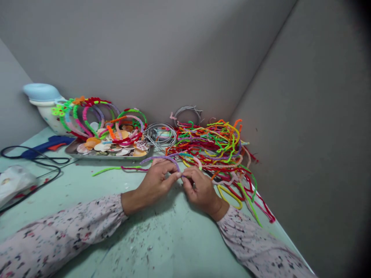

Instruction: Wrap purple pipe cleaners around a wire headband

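Left of the grip, the purple fuzzy strand [159,157] arcs out free beyond the knuckles of the left hand [158,181]. It looks very light and soft, probably with thin wire under the pile, so it should bend easily, keep its bend and slip little. At the grip, the strand passes down between the two hands; a short pinch close to the bend seems the best hold, since a far end would likely swing loose. Just beyond and to the right of the grip, a teal and pink curved band [198,161] arches behind the right hand [201,189]; it looks springier, but the fingers hide whether the strand joins it.

The left sleeve [69,227] slants up toward the grip from its lower left, low over the table [174,239], back of the hand upward, thumb stretched toward the pinch. The right sleeve [255,243] slants up from the grip's lower right, fingers folded, thumb and forefinger meeting the other hand's tips. Both grips are narrow, pinching the purple strand between them.
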Demonstrator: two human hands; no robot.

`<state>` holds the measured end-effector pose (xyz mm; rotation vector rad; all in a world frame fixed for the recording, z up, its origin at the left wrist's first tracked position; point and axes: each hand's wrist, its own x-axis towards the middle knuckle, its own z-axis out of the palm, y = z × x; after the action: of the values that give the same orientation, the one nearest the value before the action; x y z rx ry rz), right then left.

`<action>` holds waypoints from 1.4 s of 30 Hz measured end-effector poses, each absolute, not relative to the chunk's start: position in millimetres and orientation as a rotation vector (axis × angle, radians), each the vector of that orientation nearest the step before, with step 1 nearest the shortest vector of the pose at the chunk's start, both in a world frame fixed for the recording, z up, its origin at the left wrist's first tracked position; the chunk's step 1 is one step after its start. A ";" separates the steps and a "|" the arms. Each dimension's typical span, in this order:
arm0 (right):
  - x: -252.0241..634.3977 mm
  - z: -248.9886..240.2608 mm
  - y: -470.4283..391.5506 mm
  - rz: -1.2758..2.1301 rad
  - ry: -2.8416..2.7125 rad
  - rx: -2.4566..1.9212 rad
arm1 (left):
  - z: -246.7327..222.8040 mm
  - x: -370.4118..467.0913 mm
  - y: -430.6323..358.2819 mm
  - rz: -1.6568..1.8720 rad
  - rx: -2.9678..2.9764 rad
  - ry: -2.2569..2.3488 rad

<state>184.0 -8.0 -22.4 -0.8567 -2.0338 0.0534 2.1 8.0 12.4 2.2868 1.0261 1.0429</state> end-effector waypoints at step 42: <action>186.0 -19.1 -8.0 0.156 -1.856 -0.958 | 9.8 3.5 7.6 1.298 2.457 0.942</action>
<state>186.0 -8.0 -19.1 -0.9584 -1.8559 0.1564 3.5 7.6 9.8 2.4573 0.9420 1.2978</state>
